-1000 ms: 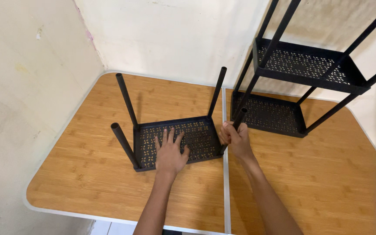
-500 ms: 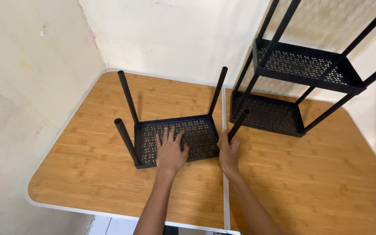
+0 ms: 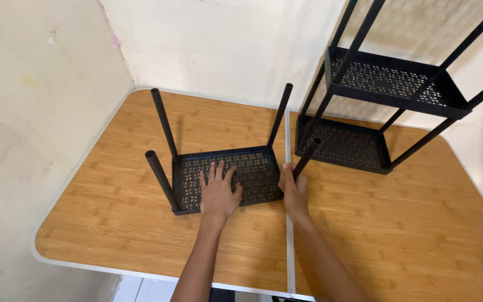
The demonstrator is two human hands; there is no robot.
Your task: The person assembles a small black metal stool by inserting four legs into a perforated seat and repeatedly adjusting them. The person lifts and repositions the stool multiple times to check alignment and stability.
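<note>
The person works at a wooden table [image 3: 113, 212] set into a corner of pale walls. A small black shelf [image 3: 227, 176] with a punched-pattern floor lies flat on the tabletop with four black legs pointing up from its corners. The left hand [image 3: 218, 193] lies flat on the shelf floor, fingers spread wide, pressing it down and holding nothing. The right hand [image 3: 293, 187] is wrapped around the base of the near right leg [image 3: 307, 156], where it meets the shelf corner.

That leg leans outward to the right, while the other three, the near left leg [image 3: 160, 179], the far left leg [image 3: 164, 126] and the far right leg [image 3: 279, 114], stand closer to straight. Judging from this, three legs look seated and the fourth is the one in hand, perhaps not yet fully tightened; the pictures do not show the joint itself.

Just beside it to the right stands a taller rack [image 3: 387, 84] of the same make, with two shelves already joined on long poles, its lower shelf resting on the table. So part of the unit seems assembled, and the small shelf appears to be a further tier not yet joined to it. The two pieces stand near each other but do not touch.
</note>
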